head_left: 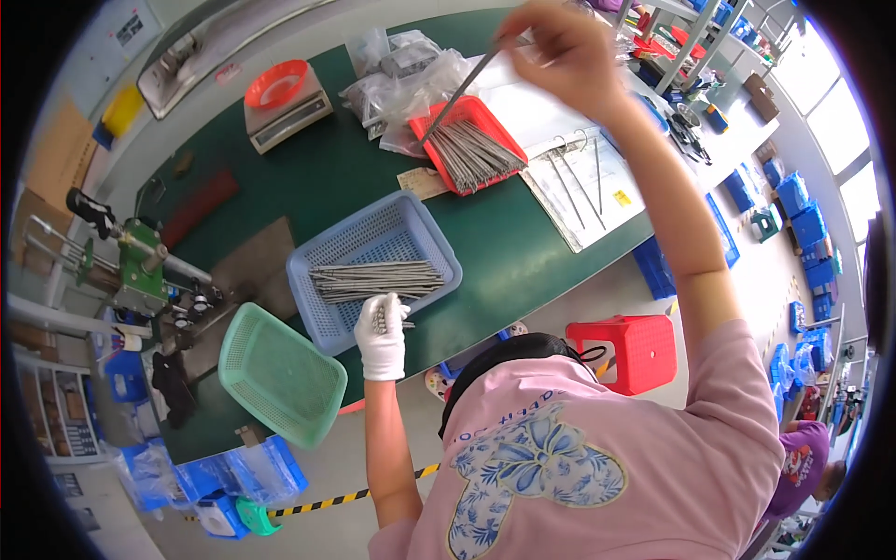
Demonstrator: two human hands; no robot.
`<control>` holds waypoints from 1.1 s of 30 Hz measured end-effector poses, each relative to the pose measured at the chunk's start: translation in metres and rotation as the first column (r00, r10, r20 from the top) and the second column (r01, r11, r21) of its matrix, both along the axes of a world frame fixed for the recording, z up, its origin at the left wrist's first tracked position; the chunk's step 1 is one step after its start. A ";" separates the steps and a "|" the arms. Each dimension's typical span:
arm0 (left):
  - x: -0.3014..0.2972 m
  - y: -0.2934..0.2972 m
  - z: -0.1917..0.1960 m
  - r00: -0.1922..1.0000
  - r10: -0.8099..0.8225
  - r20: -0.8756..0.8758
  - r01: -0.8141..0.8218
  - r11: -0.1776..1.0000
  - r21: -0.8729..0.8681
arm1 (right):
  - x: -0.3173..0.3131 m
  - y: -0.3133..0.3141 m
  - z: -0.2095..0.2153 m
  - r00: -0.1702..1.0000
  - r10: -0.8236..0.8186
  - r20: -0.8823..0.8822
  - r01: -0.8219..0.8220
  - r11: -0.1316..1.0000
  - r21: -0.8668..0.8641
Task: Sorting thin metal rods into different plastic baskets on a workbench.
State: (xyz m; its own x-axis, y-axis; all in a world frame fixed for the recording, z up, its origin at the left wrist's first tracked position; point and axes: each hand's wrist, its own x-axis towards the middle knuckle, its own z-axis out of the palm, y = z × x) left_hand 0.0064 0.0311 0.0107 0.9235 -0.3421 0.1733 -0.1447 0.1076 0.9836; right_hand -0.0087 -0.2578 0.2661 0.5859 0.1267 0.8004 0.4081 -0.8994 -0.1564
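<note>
My left hand [381, 342], in a white glove, is closed around a small bundle of thin grey metal rods [380, 318] at the near edge of a blue perforated basket [439, 238]. More such rods [373, 280] lie side by side in that basket. Raised at the top, my bare right hand [567, 51] is slightly blurred. Its fingers pinch one long thin metal rod [459, 96], which slants down to the left over a red basket [515, 142]. A thick pile of similar rods [474, 154] fills the red basket.
An empty green basket [238, 359] stands near a green bench press [142, 266]. Farther back are a scale [291, 122] with an orange-red bowl [277, 84] and plastic bags [401, 65]. Hook-ended rods [581, 177] lie on paper. A red stool [644, 350] stands beside me.
</note>
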 end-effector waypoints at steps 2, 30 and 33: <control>-0.005 -0.003 0.006 0.996 0.077 0.048 -0.075 0.996 -0.040 | 0.032 -0.011 -0.044 0.999 0.001 0.038 0.009 0.969 -0.246; -0.026 0.006 0.016 0.990 0.112 0.084 -0.115 0.993 0.031 | -0.015 0.115 -0.152 0.802 0.418 -0.427 -0.335 0.906 0.258; -0.032 0.011 0.020 0.992 0.080 0.099 -0.085 0.995 0.050 | -0.024 0.143 -0.150 0.727 0.554 -0.405 -0.325 0.798 0.508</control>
